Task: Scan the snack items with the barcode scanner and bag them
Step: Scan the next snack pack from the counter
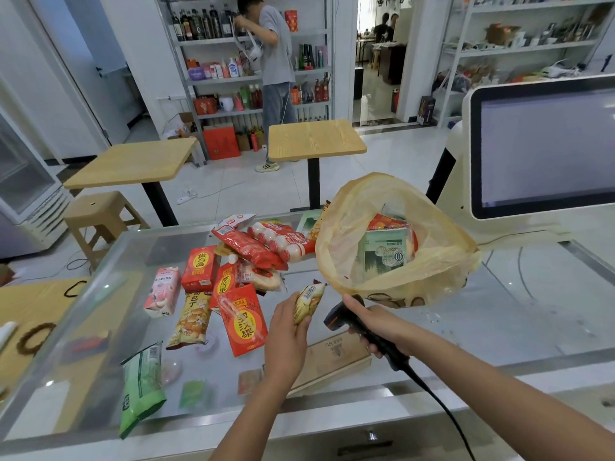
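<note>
Above glass bench [506, 304], left grip [286, 331] clamping snack packet [309, 299]; right grip [372, 324] clamping barcode scanner [336, 319] beside open plastic bag [442, 227].

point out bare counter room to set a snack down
Bare glass counter right of the plastic bag, before the checkout screen, and far left behind the pink carton. Crowded in the middle, around the red drink boxes and sausage packs.

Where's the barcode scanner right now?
In the head view, lower right of centre: the right hand grips the barcode scanner just below the yellow plastic bag.
</note>
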